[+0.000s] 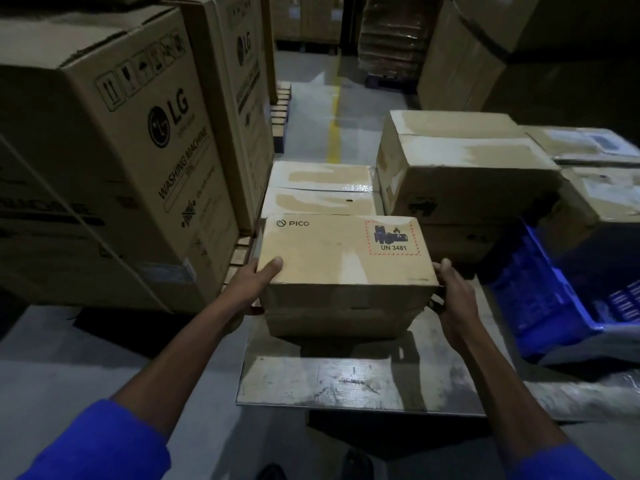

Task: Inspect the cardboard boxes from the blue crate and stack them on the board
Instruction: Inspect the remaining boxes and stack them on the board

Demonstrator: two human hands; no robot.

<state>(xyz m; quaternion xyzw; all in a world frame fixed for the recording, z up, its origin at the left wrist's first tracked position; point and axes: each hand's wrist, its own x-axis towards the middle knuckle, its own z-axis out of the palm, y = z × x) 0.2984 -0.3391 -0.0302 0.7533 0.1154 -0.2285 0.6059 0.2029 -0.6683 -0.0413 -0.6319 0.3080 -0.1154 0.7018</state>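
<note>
Held box: cardboard box [343,258] w/ "PICO" mark and red-hatched "UN 3481" label on top face; carried level, between both hands, above far part of the board.
Left hand [254,284]: grasping box at its left near corner; thumb on top face, fingers wrapped under the side.
Right hand [457,292]: grasping box at its right near corner; thumb at top edge, fingers curled round the side.
Board [346,382]: flat, scuffed, shiny sheet below the box; near edge toward the person. Whether box bottom touches it: cannot tell.
Stacked boxes [460,168]: taped cardboard boxes just beyond the held box; lower one [322,188] directly behind it, taller stack behind-right.
Blue crate [554,299]: right of the held box, tilted; holds or abuts another carton [602,199] at its far side, exact relation unclear.
Large cartons [114,161]: left of the held box, printed "LG" and "WASHING MACHINE"; 2nd tall LG carton [242,98] beside it.
Sleeves [97,445]: blue, on both forearms, near bottom corners.
Floor [332,109]: grey, w/ yellow line running away beyond the stacked boxes.
</note>
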